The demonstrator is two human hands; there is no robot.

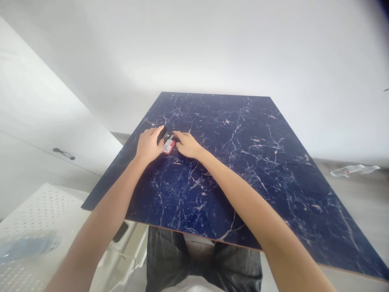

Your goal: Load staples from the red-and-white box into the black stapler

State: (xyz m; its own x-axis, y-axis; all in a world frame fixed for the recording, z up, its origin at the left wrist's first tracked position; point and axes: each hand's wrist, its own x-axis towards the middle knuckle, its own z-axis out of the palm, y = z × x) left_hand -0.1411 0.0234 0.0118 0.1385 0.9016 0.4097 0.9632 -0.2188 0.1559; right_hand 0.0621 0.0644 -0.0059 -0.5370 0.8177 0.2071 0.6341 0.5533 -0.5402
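This is a plain indoor room, home or office, hard to tell which. A white wall (212, 48), dark handle (63, 154) and marbled table (255, 170) show it.

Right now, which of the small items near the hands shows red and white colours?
The red-and-white item, which lies between the left hand and the right hand; the black item at the left hand is dark.

Red-and-white item (168, 147), its lettering (167, 145) seemingly too small for reading.
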